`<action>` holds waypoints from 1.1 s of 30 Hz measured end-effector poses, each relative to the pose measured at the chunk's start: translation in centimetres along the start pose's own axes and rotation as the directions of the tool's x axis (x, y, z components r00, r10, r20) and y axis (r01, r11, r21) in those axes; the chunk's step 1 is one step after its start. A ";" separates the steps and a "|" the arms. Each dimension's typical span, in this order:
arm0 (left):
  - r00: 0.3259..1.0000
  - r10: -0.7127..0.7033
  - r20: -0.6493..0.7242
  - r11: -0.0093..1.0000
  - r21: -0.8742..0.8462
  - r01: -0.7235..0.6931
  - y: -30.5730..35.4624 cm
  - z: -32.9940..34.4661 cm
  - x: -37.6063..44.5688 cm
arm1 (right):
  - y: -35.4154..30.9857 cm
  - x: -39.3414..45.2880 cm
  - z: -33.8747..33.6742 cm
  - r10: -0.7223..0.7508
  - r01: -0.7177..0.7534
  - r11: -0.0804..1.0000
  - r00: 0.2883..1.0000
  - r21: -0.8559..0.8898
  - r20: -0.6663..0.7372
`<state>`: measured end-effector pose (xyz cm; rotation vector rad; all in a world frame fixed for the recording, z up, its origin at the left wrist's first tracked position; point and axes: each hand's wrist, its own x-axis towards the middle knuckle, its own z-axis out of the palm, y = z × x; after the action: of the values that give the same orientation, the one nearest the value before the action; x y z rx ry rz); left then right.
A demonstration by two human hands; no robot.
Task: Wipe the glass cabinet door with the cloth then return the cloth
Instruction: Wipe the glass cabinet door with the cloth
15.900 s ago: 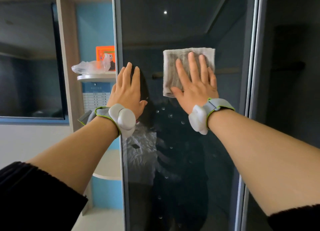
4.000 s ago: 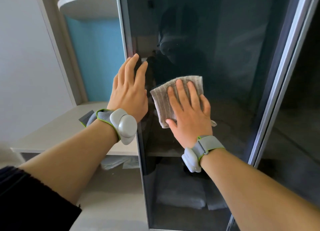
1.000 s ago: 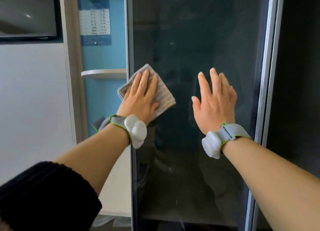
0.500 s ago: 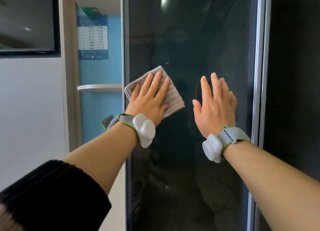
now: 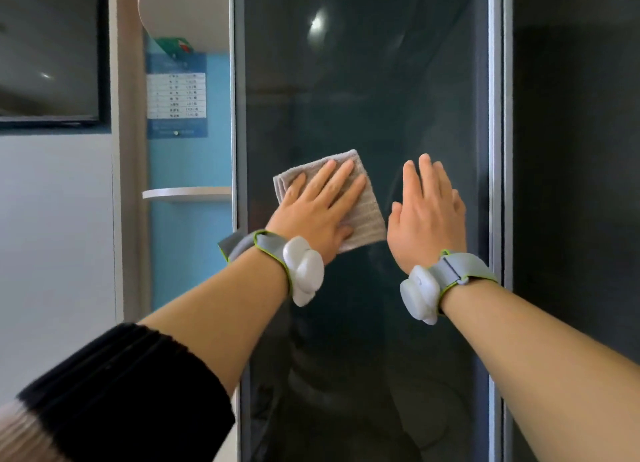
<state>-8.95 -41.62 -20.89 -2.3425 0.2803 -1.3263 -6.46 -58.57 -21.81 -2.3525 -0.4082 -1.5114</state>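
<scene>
The left hand lies flat, fingers spread, pressing the cloth against the glass cabinet door. The right hand rests flat and empty on the glass just beside it. The cloth is grey, ribbed and folded square. A blue chart hangs left; its writing is unreadable.
</scene>
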 end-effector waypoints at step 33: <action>0.981 -0.176 -0.087 0.980 -0.114 0.166 -4.0 -2.5 4.8 | -1.9 10.4 -3.5 -0.034 0.036 0.999 0.985 0.012 -0.166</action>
<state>-8.68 -40.53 -14.25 -2.4404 0.1858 -1.5444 -5.96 -57.57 -10.70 -2.1973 -0.4198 -1.6993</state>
